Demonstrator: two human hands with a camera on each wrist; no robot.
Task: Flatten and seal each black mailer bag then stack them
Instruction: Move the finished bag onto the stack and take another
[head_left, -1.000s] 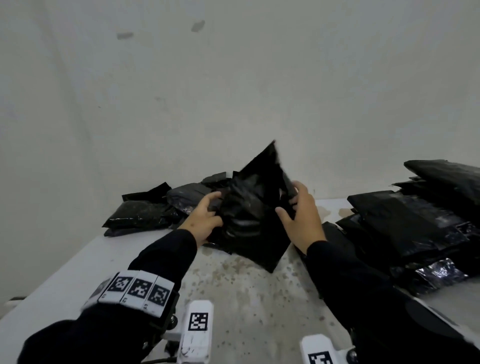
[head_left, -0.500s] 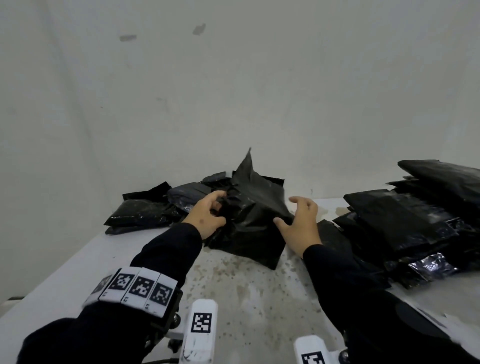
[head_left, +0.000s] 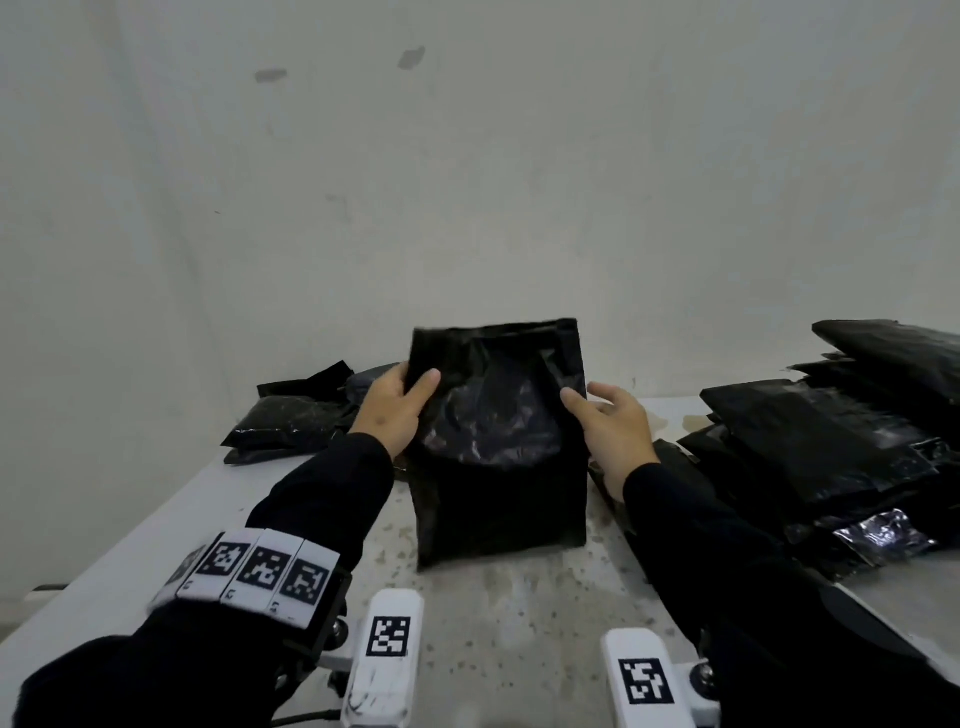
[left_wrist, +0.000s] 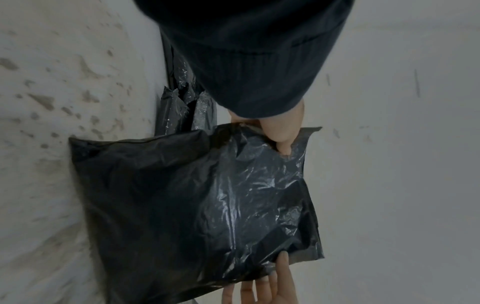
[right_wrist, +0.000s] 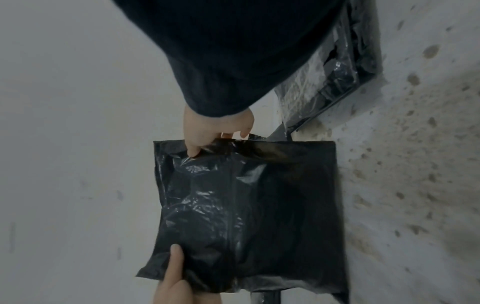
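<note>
Leftmost on the stained white table (head_left: 493, 603), against the wall, lies a loose pile of unsealed bags (head_left: 291, 421), crumpled and overlapping. Next comes the left hand (head_left: 395, 410), in a dark sleeve with a band of square markers at the forearm; its thumb lies across the front of the black mailer bag (head_left: 498, 457) near the upper left corner and the fingers curl behind, so the film is pinched between them. The bag stands more or less upright at the middle of the table, lower edge on or just above the surface (which of the two the views do not settle), the upper part wrinkled and glossy, the lower part smooth. On its other side the right hand (head_left: 613, 431) grips the right edge, thumb on the front, fingers wrapped behind. Further right, just beside that forearm, is a stack of flattened bags (head_left: 821, 447), several layers deep, with a shiny crinkled corner sticking out at the bottom.
</note>
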